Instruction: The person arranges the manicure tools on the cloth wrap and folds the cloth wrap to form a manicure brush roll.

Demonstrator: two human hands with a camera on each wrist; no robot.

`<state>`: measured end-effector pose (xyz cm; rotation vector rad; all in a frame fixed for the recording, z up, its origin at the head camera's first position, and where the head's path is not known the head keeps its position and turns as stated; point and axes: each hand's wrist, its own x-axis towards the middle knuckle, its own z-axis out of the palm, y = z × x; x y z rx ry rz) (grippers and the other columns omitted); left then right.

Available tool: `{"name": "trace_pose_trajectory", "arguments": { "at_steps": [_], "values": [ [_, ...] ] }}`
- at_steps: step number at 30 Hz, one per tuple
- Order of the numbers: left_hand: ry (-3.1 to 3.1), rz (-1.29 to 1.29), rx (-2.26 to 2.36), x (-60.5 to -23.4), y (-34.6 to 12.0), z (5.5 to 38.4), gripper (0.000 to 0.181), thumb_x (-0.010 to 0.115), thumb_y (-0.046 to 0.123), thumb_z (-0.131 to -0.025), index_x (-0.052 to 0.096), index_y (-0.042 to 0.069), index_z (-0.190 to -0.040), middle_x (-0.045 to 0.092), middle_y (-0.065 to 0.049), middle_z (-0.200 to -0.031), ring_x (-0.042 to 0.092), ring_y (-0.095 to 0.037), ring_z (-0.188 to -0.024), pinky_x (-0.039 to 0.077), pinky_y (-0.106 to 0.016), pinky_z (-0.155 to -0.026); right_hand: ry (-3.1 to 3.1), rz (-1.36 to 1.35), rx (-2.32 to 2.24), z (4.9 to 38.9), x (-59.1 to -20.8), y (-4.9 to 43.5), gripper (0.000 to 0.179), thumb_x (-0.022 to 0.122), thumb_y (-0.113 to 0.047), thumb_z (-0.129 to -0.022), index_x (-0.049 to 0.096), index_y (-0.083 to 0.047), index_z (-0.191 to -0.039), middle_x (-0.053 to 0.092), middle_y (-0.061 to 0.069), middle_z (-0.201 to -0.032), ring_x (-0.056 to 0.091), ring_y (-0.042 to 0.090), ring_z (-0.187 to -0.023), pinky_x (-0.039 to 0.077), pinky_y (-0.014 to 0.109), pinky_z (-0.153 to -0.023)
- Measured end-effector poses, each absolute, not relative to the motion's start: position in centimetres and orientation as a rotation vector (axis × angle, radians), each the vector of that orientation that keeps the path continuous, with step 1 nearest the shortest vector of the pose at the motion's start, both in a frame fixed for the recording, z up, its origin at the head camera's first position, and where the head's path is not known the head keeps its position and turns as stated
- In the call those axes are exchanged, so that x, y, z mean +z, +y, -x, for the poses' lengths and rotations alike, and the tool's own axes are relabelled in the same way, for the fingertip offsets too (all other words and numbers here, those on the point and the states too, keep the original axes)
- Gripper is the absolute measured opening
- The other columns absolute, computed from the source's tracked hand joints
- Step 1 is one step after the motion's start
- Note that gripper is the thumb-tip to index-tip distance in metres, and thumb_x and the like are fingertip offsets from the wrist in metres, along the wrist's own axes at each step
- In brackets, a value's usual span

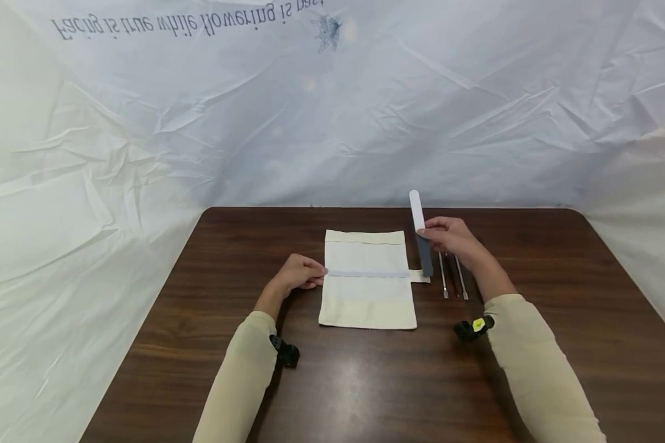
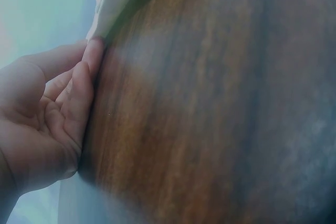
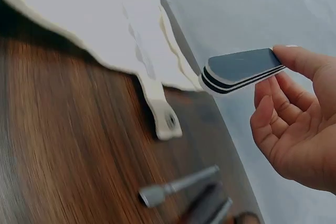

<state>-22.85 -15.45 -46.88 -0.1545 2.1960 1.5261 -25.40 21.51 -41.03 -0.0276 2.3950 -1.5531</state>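
Note:
A cream cloth pouch (image 1: 368,255) lies spread on the table, with a white inner panel and a pale strip across its middle. My left hand (image 1: 299,271) pinches the pouch's left edge between thumb and fingers, which the left wrist view shows close up. My right hand (image 1: 451,237) holds a nail buffer (image 3: 241,65), thumb on its face and fingers beneath. The buffer is white at its far half and dark grey at its near half, with layered edges. It is raised above the pouch's short strap (image 3: 157,106), which bears a metal snap.
Several slim tools lie below the right hand, among them a metal cuticle pusher (image 1: 443,280), a second metal one (image 1: 462,284) and a dark one between. The brown wooden table (image 1: 332,375) ends at the back against a wrinkled white sheet (image 1: 366,135).

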Motion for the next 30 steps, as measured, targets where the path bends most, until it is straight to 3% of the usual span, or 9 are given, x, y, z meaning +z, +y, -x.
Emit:
{"name": "trace_pose_trajectory", "arguments": {
  "at_steps": [10,17,30],
  "values": [
    [2.206,0.155,1.542,-46.7,-15.4,22.8,0.02,0.071,0.014,-0.095,0.077,0.0,-0.108,0.072,0.0,-0.076,0.067,-0.005,-0.065,0.053,-0.019,-0.06,2.342,0.038,-1.638,26.3,-42.4,16.8,0.046,0.066,-0.03,-0.1,0.059,0.002,-0.131,0.067,-0.011,-0.089,0.066,0.011,-0.086,0.057,0.034,-0.087],
    [2.201,0.144,1.56,-46.8,-15.5,22.5,0.02,0.071,0.014,-0.096,0.077,0.0,-0.107,0.073,0.0,-0.076,0.067,-0.005,-0.064,0.053,-0.019,-0.059,2.307,0.032,-1.7,27.1,-43.3,13.6,0.043,0.066,-0.028,-0.1,0.062,0.002,-0.131,0.069,-0.006,-0.092,0.066,0.01,-0.082,0.059,0.034,-0.087],
    [2.229,0.116,1.595,-47.0,-15.3,22.4,0.02,0.071,0.011,-0.095,0.077,-0.002,-0.108,0.074,0.001,-0.074,0.068,-0.004,-0.061,0.053,-0.019,-0.057,2.05,-0.016,-2.096,27.4,-45.3,7.7,0.03,0.067,-0.011,-0.098,0.061,0.009,-0.12,0.07,-0.016,-0.073,0.07,0.001,-0.066,0.056,0.016,-0.066]
  ]
}}
